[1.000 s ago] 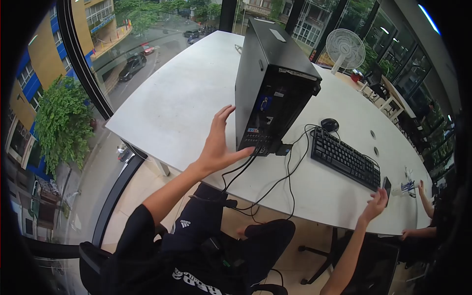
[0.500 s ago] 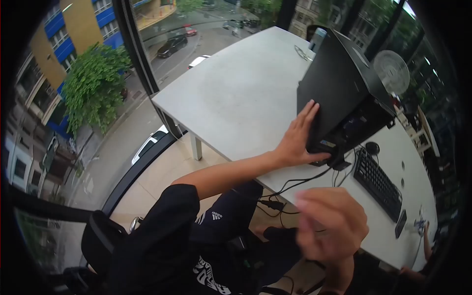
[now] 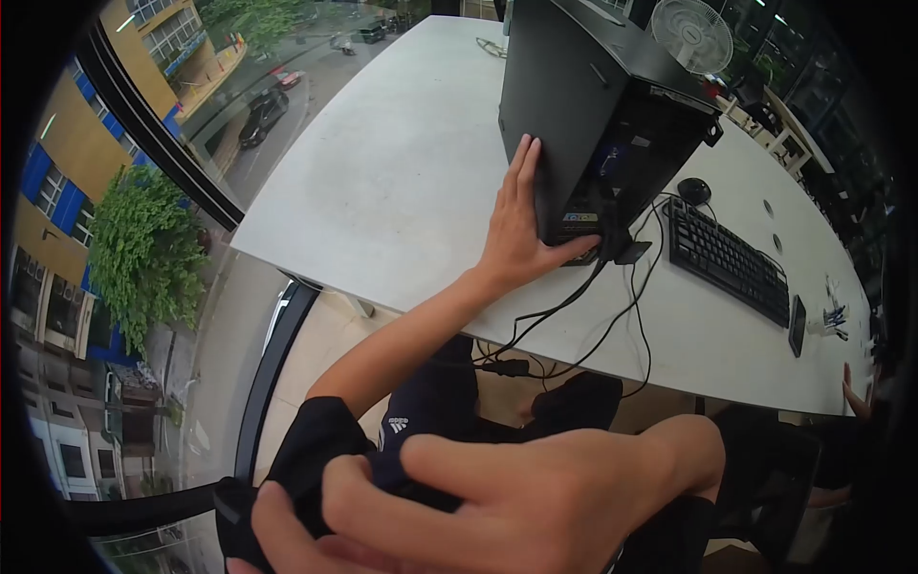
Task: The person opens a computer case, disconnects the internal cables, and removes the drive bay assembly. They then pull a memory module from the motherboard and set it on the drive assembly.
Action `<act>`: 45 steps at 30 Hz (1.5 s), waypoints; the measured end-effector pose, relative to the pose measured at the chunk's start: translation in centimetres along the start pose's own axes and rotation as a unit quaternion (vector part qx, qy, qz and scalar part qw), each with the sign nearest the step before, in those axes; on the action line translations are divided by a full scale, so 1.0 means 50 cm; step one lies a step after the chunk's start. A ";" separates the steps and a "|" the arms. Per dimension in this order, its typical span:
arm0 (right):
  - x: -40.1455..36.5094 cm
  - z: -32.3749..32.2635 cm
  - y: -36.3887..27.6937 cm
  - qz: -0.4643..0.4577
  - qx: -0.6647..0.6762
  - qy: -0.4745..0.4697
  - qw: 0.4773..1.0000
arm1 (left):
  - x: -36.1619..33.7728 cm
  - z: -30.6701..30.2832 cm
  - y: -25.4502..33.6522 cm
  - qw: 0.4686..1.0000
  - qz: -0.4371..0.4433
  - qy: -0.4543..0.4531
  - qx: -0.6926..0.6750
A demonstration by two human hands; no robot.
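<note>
A black computer tower [image 3: 559, 105] stands on the white table, its rear ports and plugged-in cables facing me. My left hand [image 3: 516, 225] rests against it, fingers stretched flat along the side panel and thumb spread toward the lower rear edge near the ports. My right hand [image 3: 516, 497] is raised close to the camera, in front of my lap. Its fingers are loosely bent and apart, with nothing visible between them; part of it falls below the frame. Black cables [image 3: 550, 311] run from the tower's back over the table edge.
On the white table [image 3: 382, 163] are a black keyboard [image 3: 727, 258], a mouse [image 3: 693, 191] and a phone [image 3: 797, 325]. A fan [image 3: 691, 36] stands behind the tower. Another person's hand [image 3: 854, 390] shows at the far right. Windows onto a street are at the left.
The view has shifted, so the tower and table sit higher and further left. My right hand has swung left and closer to the camera, its fingers less curled. My left hand stays on the tower.
</note>
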State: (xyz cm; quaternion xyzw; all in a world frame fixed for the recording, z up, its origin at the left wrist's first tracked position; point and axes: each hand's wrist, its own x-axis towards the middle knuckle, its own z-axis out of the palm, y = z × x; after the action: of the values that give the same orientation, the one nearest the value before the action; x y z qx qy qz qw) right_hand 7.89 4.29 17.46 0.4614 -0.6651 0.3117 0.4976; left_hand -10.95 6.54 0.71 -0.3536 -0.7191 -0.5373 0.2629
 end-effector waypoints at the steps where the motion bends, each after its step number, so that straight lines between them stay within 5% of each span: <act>1: -0.004 0.005 -0.010 0.025 -0.010 0.013 1.000 | 0.000 0.002 -0.003 1.000 0.013 0.010 0.012; 9: -0.006 -0.161 0.019 0.031 0.016 -0.208 0.977 | -0.003 -0.008 -0.001 1.000 0.005 0.002 0.019; 13: -0.039 -0.097 0.011 0.024 0.001 -0.138 0.990 | -0.003 0.000 -0.025 0.999 -0.012 -0.008 -0.044; 19: -0.067 -0.201 0.003 0.176 0.060 -0.145 0.972 | -0.002 0.001 -0.007 1.000 -0.006 -0.015 -0.010; 23: -0.140 -0.204 0.092 0.440 -0.085 -0.022 0.894 | -0.002 -0.003 0.003 1.000 -0.017 -0.004 0.003; 28: -0.190 -0.164 0.186 0.627 0.098 0.046 0.771 | 0.002 -0.003 0.003 1.000 -0.013 -0.008 -0.012; 36: -0.197 -0.165 0.165 0.610 0.134 0.100 0.774 | 0.001 -0.002 0.004 1.000 -0.024 -0.011 -0.006; 39: -0.173 -0.208 0.067 0.600 0.090 0.128 0.785 | 0.005 -0.003 -0.003 1.000 0.006 -0.004 0.013; 41: -0.188 -0.209 0.053 0.554 0.111 0.258 0.784 | 0.009 -0.005 -0.005 1.000 -0.001 0.000 0.014; 43: -0.223 -0.221 0.054 0.539 0.128 0.330 0.765 | 0.003 -0.006 0.009 1.000 -0.007 -0.003 0.018; 45: -0.266 -0.217 0.076 0.557 0.277 0.381 0.683 | 0.002 -0.001 0.006 1.000 -0.013 0.002 0.002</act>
State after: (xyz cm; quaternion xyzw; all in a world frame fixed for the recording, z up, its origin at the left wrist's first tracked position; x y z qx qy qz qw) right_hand 9.50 19.22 8.38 -0.0361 -0.4356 0.8508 0.2918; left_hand -10.79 6.58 0.96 -0.3431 -0.7238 -0.5401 0.2581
